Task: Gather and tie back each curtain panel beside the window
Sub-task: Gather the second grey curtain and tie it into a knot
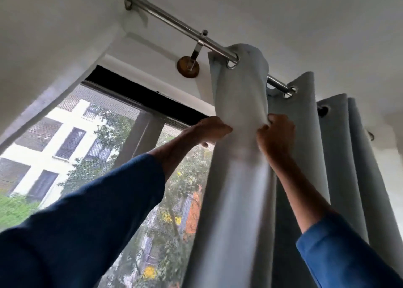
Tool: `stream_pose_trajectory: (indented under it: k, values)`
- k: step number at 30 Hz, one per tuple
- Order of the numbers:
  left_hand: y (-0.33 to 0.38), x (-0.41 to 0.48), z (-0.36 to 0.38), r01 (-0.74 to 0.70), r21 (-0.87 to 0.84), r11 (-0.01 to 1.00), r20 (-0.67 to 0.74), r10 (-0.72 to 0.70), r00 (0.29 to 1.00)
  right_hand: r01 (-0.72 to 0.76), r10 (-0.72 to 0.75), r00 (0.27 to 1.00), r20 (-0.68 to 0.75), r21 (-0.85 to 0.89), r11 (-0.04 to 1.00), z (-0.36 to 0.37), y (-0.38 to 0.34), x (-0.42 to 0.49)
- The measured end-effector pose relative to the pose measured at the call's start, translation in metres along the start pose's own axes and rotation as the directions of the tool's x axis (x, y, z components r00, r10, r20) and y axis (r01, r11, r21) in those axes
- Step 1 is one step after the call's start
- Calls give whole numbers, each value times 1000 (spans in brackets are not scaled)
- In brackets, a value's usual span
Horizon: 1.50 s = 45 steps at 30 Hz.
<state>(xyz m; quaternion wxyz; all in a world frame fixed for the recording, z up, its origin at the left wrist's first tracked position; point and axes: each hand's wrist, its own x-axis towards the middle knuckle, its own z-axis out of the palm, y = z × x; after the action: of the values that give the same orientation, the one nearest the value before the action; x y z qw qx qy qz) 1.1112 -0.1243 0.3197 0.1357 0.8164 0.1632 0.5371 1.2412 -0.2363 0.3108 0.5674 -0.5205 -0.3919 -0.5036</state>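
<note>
The grey eyelet curtain panel (239, 189) hangs from the steel rod (174, 24) to the right of the window (104, 148), bunched in folds. The left hand (210, 130) grips its leading edge, and the right hand (275, 135) pinches the same fold high up. The cloth looks soft and limp, so gathering it lower down would likely bundle it better.

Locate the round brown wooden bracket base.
Head view, upper centre: the round brown wooden bracket base sits on the white wall above the dark window frame, just left of the pale grey curtain panel, below the steel rod.
</note>
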Motion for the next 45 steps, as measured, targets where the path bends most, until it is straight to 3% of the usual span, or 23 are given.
stream_pose_trajectory:
  k: [3,8,11,13,16,18,20,22,23,24,26,28,30,32,34,37,41,45]
  values:
    - [10,-2,-2,-26,-2,1000,18,26,999,85,-85,996,-4,9,996,6,-3,-8]
    - [5,-5,-38,9,46,999,-228,2,974,170,-168,985,-31,195,966,32,-63,-26]
    - [0,-8,-70,-42,118,992,-291,75,954,275,-285,959,4,246,929,44,-106,-32]
    - [2,-8,-84,-45,11,999,-292,47,955,319,-333,943,4,276,907,47,-122,-36]
    - [13,-8,-86,-52,-53,997,-274,36,961,349,-363,931,48,182,919,48,-109,-41]
    - [25,-14,-78,-18,48,999,-287,31,958,386,-398,915,69,135,912,45,-89,-44]
    - [34,-18,-66,17,165,986,-321,37,946,425,-458,879,135,214,879,36,-65,-45]
    - [39,-20,-54,26,213,977,-304,41,952,264,-390,869,305,381,886,20,-35,-37]
    - [40,-21,-48,22,236,972,-292,50,955,185,-322,890,324,389,903,11,-17,-32]
    - [42,-22,-42,16,262,965,-276,59,959,183,-273,930,244,337,923,1,1,-27]
    - [44,-22,-30,-17,294,956,-242,92,966,199,-189,978,-92,107,974,-13,41,-14]
    - [47,-22,-17,-56,312,948,-226,131,965,42,-44,973,-228,-13,999,-24,70,-5]
    - [50,-20,-7,-68,320,945,-222,145,964,-182,179,980,-86,-27,983,-26,97,6]
    - [52,-18,2,-78,333,940,-226,159,961,-292,287,952,110,36,956,-22,118,13]
    - [52,-13,12,-92,344,935,-225,177,958,-258,240,953,184,85,962,-14,130,14]
    - [51,1,35,-130,395,909,-191,220,957,-134,129,986,101,39,990,-7,142,16]
    - [61,21,83,-225,488,844,-78,298,951,-128,126,989,79,27,991,-17,171,18]
    - [89,26,126,-320,445,836,-20,367,930,-135,135,991,3,20,991,-45,179,17]
